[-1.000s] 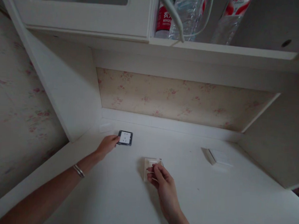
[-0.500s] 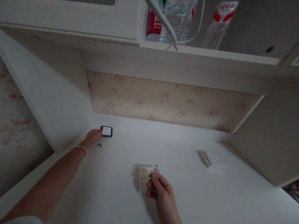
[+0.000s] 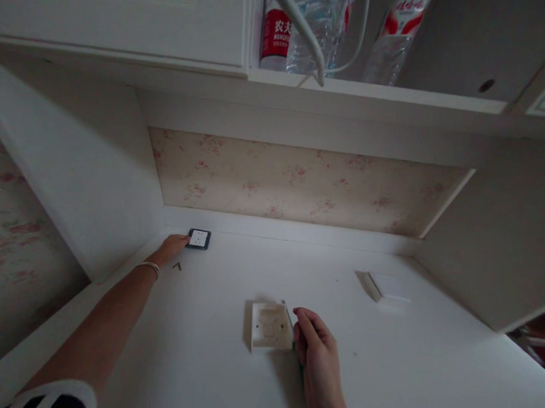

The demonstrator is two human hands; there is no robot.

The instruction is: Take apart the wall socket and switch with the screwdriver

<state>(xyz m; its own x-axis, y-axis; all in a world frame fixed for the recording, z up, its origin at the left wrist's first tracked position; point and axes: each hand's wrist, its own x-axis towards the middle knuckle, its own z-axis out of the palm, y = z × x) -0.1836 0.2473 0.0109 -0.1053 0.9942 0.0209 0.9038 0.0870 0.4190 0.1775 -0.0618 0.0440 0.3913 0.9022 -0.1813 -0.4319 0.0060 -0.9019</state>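
My left hand (image 3: pixel 172 248) reaches to the back left corner of the white desk (image 3: pixel 207 360). Its fingers lie stretched out, with the tips touching the left edge of a dark-framed socket insert (image 3: pixel 199 238). A small dark screw (image 3: pixel 177 265) lies just beside that hand. My right hand (image 3: pixel 315 348) is closed in a pinch on a thin tool (image 3: pixel 287 311). The tool's tip is at the right edge of a white square mounting box (image 3: pixel 269 326) lying open side up on the desk.
A white cover plate (image 3: pixel 390 287) lies to the right on the desk. Flowered wallpaper (image 3: pixel 301 181) backs the niche, and white side panels close it in. Plastic bottles (image 3: pixel 320 22) and a white cable (image 3: pixel 302 27) stand on the shelf above.
My left hand moved the socket insert back and left toward the corner. My right hand slid from on top of the mounting box to its right edge, uncovering the box.
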